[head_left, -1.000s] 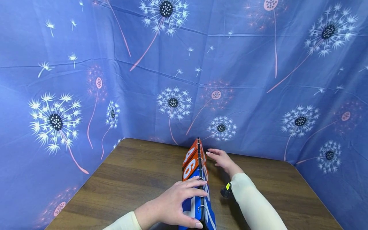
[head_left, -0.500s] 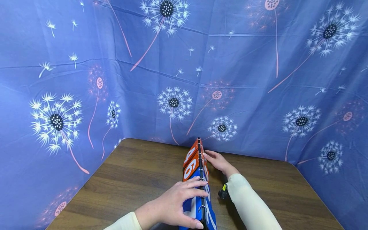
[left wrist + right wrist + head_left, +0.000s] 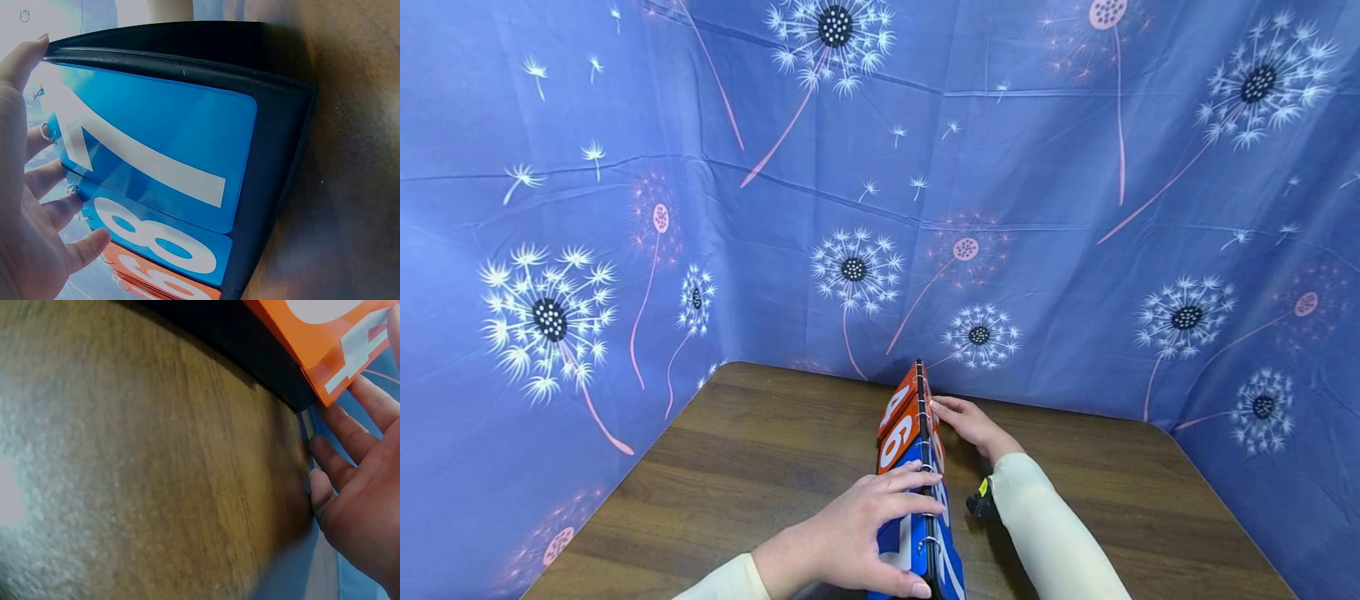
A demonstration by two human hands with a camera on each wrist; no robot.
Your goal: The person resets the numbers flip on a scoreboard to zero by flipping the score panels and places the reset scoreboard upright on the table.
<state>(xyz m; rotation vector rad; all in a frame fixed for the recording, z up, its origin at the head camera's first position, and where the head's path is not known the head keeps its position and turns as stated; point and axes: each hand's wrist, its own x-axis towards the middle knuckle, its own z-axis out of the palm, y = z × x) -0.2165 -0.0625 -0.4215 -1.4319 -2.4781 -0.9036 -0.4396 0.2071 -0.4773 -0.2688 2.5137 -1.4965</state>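
A black tabletop flip scoreboard (image 3: 922, 427) stands like a tent, its ringed spine running away from me. Orange number cards hang at the far end, blue ones nearer. My left hand (image 3: 872, 517) holds the near part from above: fingers drape across the spine and the thumb lies at the near end. The left wrist view shows a blue 7 card (image 3: 187, 112) and a blue 8 card (image 3: 215, 240) under the fingertips. My right hand (image 3: 976, 427) is at the far right side. In the right wrist view its fingers reach behind the corner of an orange card (image 3: 331, 347), pinching its edge.
Brown wooden table (image 3: 760, 450) surrounds the scoreboard. Blue dandelion-print cloth (image 3: 775, 283) hangs close behind it and along both sides. A small black device with a yellow mark (image 3: 980, 500) sits at the right wrist, under the pale sleeve (image 3: 1048, 533).
My right hand has moved left, from just beside the scoreboard to the far orange cards, and has stayed there since. The left hand and the scoreboard keep their places.
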